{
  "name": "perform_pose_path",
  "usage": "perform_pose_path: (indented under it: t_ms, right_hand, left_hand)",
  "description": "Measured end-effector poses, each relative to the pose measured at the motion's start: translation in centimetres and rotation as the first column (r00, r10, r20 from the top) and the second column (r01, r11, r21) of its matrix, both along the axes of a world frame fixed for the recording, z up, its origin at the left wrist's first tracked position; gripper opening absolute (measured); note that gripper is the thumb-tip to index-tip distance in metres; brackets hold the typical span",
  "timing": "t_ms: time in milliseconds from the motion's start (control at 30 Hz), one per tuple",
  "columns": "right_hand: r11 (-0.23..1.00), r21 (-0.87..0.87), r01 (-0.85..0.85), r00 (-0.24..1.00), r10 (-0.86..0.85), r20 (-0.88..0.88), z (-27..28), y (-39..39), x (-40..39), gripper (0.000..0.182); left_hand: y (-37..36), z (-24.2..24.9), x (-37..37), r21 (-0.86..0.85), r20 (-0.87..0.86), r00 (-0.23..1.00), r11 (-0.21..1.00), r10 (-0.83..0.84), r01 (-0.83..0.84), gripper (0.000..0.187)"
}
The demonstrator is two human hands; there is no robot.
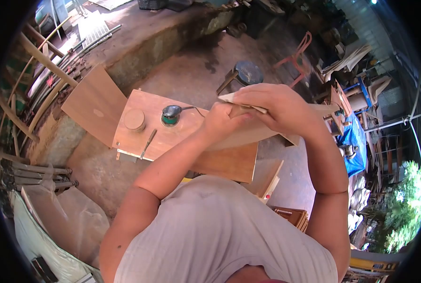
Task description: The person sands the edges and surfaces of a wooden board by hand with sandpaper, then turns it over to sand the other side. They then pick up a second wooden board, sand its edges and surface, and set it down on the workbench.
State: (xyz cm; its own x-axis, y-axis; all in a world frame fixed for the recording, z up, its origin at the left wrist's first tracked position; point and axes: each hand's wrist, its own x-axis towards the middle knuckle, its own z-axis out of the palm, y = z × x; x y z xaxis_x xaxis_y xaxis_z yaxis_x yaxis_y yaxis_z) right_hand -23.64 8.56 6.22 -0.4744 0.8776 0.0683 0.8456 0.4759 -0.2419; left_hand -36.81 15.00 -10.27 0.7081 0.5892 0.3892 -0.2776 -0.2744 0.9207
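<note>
My right hand (283, 106) is closed on a thin, pale folded sheet (228, 97), whose edges stick out past the fingers. Right beside it, my left hand (222, 121) has its fingers wrapped round the edge of a long, curved wooden piece (253, 132). The piece extends to the right under my right forearm. Left of my hands, a wooden worktop (147, 101) bears a black and green power sander (171, 116) with a cord, a round light disc (134, 120) and a slim hand tool (148, 143) near the front edge.
A dark round stool (248, 73) stands beyond my hands, with a red chair (298, 61) farther right. A wooden panel (95, 104) leans at the left. A blue tarp (354, 141) lies at the right. Wooden frames (293, 217) lie low beside my body.
</note>
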Motion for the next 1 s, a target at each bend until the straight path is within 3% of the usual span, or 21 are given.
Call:
perform_pose_path:
  t_ms: [67, 167, 233, 433, 700, 767, 900, 967, 1000]
  right_hand:
    - [0.999, 0.036, 0.008, 1.0, -0.008, -0.003, -0.6, -0.5, 0.2, 0.036]
    - [0.985, 0.169, 0.026, 1.0, -0.028, 0.006, -1.5, -1.9, 0.2, 0.04]
    - [0.938, 0.34, -0.066, 0.994, 0.031, 0.109, -3.1, -2.6, 0.3, 0.044]
    - [0.857, 0.509, -0.077, 0.975, -0.042, 0.219, -6.0, -2.7, 2.0, 0.047]
    - [0.799, 0.593, -0.097, 0.966, -0.068, 0.25, -7.5, -2.8, 2.4, 0.045]
    - [0.802, 0.59, -0.093, 0.963, -0.077, 0.257, -7.5, -3.7, 3.8, 0.045]
    - [0.808, 0.583, -0.085, 0.953, -0.104, 0.284, -7.5, -4.0, 3.2, 0.045]
    - [0.827, 0.556, -0.077, 0.962, -0.085, 0.259, -7.4, -3.2, 1.6, 0.045]
    - [0.814, 0.57, -0.11, 0.96, -0.061, 0.273, -7.4, -2.8, 1.1, 0.045]
  left_hand:
    - [0.2, 0.3, 0.1, -0.071, 0.024, 1.0, 0.997, 0.004, -0.002, 0.031]
    - [0.9, -0.1, 0.1, -0.025, -0.024, 0.999, 0.999, 0.03, -0.03, 0.028]
    - [1.1, -0.8, 0.8, -0.002, 0.014, 0.995, 0.995, 0.099, -0.099, 0.027]
    - [1.3, -0.1, 0.6, 0.083, 0.006, 0.988, 0.985, 0.154, -0.154, 0.022]
    - [1.7, -1.6, 0.7, 0.13, 0.001, 0.987, 0.978, 0.164, -0.162, 0.026]
    - [1.5, -0.7, 0.6, 0.026, 0.005, 0.996, 0.996, 0.088, -0.089, 0.027]
    - [1.3, -0.7, 1.0, 0.039, 0.026, 0.996, 0.995, 0.087, -0.088, 0.029]
    - [1.2, -0.7, 1.1, 0.162, 0.096, 0.971, 0.959, 0.218, -0.231, 0.033]
    - [1.2, -0.8, 1.0, 0.17, 0.093, 0.972, 0.959, 0.214, -0.227, 0.033]
